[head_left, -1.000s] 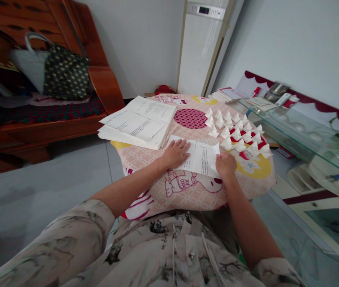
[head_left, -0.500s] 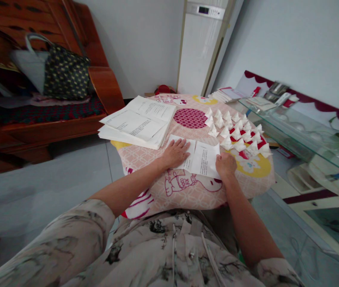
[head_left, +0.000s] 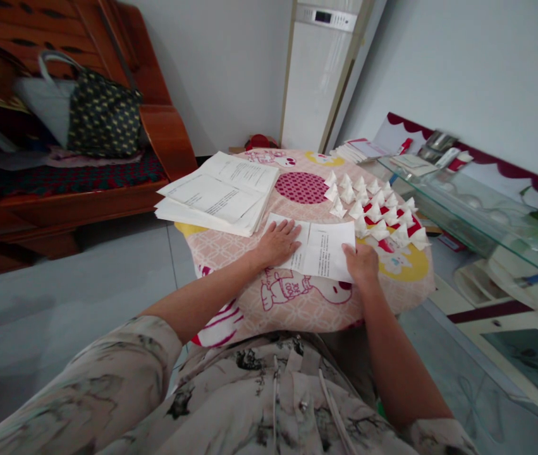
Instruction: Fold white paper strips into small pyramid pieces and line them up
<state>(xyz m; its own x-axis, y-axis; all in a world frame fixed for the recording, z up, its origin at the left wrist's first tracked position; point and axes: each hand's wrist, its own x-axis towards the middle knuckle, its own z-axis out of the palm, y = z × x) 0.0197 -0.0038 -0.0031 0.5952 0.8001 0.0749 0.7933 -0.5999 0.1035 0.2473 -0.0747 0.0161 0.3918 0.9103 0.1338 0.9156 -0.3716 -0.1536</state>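
A creased sheet of printed paper [head_left: 326, 248] lies across the near middle of the round table. My left hand [head_left: 279, 242] rests flat on its left half, fingers stretched out. At the right edge, my right hand [head_left: 361, 261] pinches the sheet between thumb and curled fingers. A vertical crease runs down the sheet between the two hands. Beyond and left of my left hand is a stack of printed sheets [head_left: 224, 189]. Several small folded paper pieces with pointed tops [head_left: 377, 212] stand in rows past my right hand.
A patterned cloth [head_left: 231, 259] covers the table. To the right stands a glass-topped stand [head_left: 487, 208] with metal tins and papers on it. A wooden bench [head_left: 169, 142] with bags is at the left, and a white floor-standing air conditioner [head_left: 313, 76] is behind.
My right hand has shifted slightly right, and the sheet's right half now lies flatter and reaches further right. My left hand has stayed in place.
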